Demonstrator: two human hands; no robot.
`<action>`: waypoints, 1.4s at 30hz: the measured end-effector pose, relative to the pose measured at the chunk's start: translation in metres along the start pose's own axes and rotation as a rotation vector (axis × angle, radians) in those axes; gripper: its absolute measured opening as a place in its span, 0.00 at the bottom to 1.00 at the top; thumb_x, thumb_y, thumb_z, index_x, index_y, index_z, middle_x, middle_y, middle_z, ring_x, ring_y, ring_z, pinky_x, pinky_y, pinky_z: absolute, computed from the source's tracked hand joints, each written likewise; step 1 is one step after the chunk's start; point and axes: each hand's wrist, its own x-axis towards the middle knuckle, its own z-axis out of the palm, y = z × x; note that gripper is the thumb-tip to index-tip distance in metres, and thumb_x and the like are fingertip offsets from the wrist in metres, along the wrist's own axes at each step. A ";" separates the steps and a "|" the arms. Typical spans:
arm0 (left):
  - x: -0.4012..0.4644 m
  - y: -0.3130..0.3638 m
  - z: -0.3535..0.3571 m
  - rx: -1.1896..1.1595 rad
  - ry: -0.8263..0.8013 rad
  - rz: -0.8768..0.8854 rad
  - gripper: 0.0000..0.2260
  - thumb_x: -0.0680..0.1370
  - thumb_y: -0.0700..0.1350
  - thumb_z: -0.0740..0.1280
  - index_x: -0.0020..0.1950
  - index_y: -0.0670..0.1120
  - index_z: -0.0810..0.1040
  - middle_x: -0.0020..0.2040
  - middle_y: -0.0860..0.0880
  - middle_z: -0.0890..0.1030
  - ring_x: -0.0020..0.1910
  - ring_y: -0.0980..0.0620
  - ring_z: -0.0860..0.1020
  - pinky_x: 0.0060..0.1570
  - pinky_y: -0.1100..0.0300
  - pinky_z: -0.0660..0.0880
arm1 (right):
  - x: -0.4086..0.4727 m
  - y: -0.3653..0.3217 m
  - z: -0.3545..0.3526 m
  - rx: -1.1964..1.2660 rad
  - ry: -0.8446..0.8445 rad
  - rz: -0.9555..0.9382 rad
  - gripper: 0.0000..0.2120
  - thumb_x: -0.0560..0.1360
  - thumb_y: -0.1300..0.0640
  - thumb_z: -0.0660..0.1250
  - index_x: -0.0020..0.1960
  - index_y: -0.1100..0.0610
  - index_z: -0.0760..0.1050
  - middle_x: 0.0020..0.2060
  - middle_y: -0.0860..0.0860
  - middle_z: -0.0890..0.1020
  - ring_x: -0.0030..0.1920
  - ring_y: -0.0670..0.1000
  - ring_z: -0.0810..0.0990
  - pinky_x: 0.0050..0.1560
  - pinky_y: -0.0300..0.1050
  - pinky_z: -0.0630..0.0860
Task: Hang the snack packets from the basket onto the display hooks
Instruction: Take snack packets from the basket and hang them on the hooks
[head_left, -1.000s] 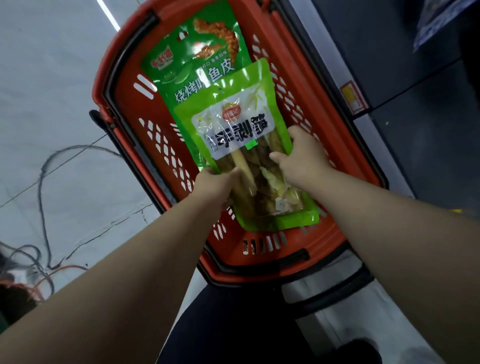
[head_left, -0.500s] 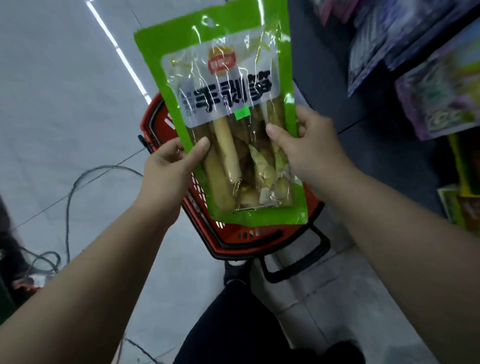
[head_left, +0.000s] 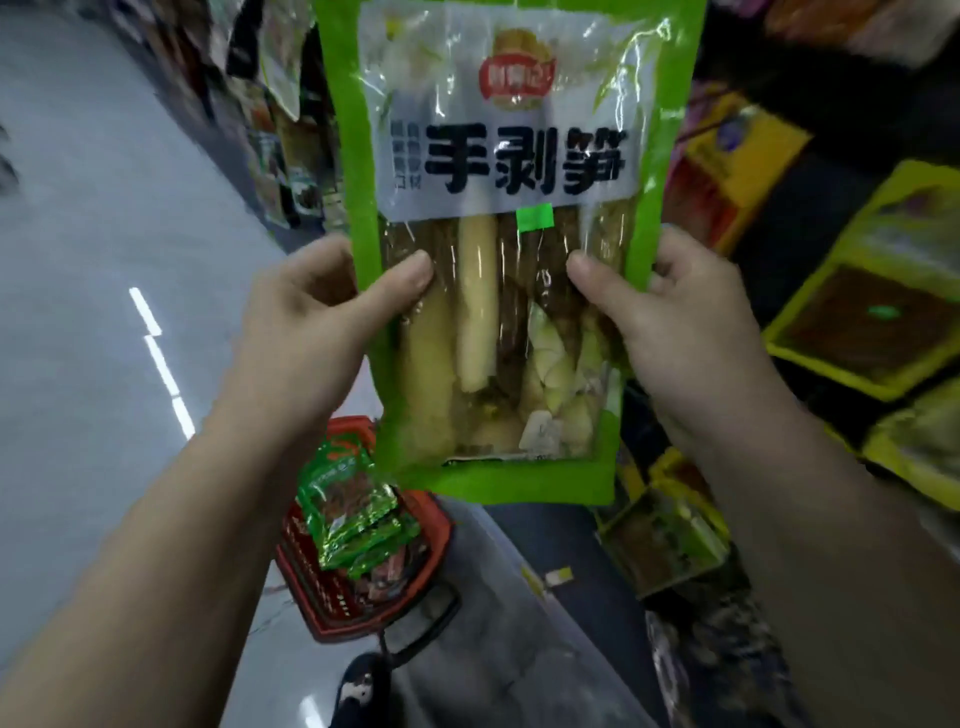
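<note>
A green-edged clear packet of bamboo shoots (head_left: 498, 270) is held upright in front of me, high above the floor. My left hand (head_left: 322, 312) pinches its left edge, thumb on the front. My right hand (head_left: 670, 317) pinches its right edge the same way. Far below, the red basket (head_left: 317, 608) sits on the floor with several green snack packets (head_left: 348, 514) in it. The packet's top runs out of view, and no display hook shows clearly.
Yellow-framed packets (head_left: 878, 312) hang on the display at the right, with more (head_left: 670, 535) lower down. Other packets (head_left: 280, 135) line the shelving at the upper left. Grey floor (head_left: 104, 260) stretches to the left. A dark shoe (head_left: 363, 691) shows at the bottom.
Both hands have lifted the bamboo shoot packet out of the basket and raised it to display height. The view has swung up from the basket toward the shelves.
</note>
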 end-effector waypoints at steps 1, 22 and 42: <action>-0.012 0.029 0.019 -0.020 -0.021 0.051 0.05 0.71 0.47 0.74 0.44 0.48 0.83 0.40 0.52 0.85 0.41 0.54 0.81 0.44 0.56 0.78 | -0.017 -0.025 -0.027 -0.017 0.035 -0.027 0.04 0.75 0.59 0.70 0.47 0.51 0.80 0.44 0.48 0.86 0.46 0.47 0.85 0.53 0.53 0.81; -0.205 0.231 0.427 -0.114 -0.887 0.290 0.09 0.73 0.52 0.73 0.36 0.48 0.84 0.30 0.53 0.79 0.30 0.59 0.73 0.30 0.62 0.68 | -0.306 -0.136 -0.435 -0.356 1.041 0.057 0.05 0.74 0.53 0.71 0.49 0.51 0.79 0.41 0.44 0.84 0.45 0.45 0.82 0.48 0.43 0.78; -0.222 0.279 0.543 -0.211 -0.970 0.329 0.10 0.74 0.51 0.72 0.42 0.44 0.85 0.45 0.39 0.84 0.49 0.36 0.80 0.52 0.38 0.76 | -0.312 -0.151 -0.534 -0.312 1.251 -0.066 0.04 0.77 0.56 0.67 0.43 0.50 0.78 0.40 0.44 0.83 0.43 0.45 0.81 0.44 0.43 0.75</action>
